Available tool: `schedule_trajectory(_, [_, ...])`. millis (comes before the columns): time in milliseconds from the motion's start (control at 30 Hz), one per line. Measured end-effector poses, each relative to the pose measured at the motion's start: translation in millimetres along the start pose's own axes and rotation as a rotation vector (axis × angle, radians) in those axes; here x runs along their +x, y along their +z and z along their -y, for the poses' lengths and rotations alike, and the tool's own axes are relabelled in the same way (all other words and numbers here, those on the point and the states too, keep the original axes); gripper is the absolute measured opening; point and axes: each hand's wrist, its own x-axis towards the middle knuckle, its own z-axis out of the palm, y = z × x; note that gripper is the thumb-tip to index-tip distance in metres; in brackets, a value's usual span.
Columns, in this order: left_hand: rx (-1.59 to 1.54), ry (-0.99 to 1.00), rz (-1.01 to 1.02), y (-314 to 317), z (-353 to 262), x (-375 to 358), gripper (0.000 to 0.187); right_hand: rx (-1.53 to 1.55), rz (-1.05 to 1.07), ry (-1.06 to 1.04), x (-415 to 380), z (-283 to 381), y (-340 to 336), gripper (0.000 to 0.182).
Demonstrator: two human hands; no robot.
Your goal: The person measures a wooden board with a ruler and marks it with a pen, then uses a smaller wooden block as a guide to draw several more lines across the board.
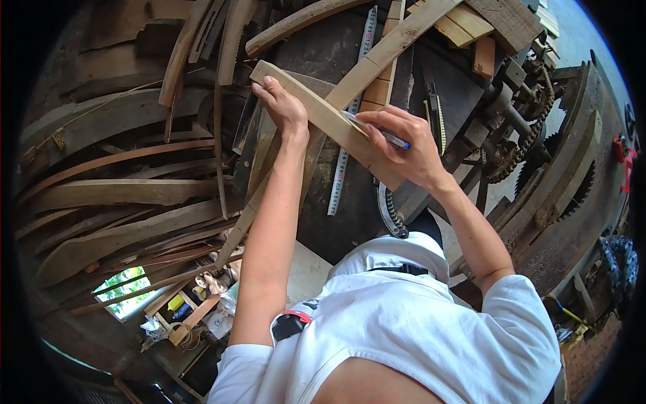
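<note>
A pale wooden board [321,114] lies slantwise above the dark work surface. My left hand [282,108] is closed on its upper left end, with the thumb on top. In my right hand [404,138] is a blue and white pen [397,141], held against the board's right edge near the middle. Beneath the board a longer wood strip [377,64] crosses the other way. A metal ruler [338,182] runs under the board, and a cutter knife [435,111] lies right of my right hand.
Curved wood pieces [128,193] are piled at the left. A machine with a chain [501,172] and a toothed blade [582,195] stands at the right. Wood blocks [464,23] lie at the top right. A black curved-handled tool [390,212] sits near my waist.
</note>
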Motion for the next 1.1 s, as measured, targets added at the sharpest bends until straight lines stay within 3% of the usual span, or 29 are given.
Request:
schedule_trajectory(500, [-0.008, 0.012, 0.03, 2, 1, 2, 0.075, -0.01, 0.017, 0.054, 23, -4, 10, 0.02])
schedule_trajectory(1100, [0.026, 0.047, -0.075, 5, 0, 2, 0.073, -0.006, 0.064, 0.04, 14, -3, 0, 0.021])
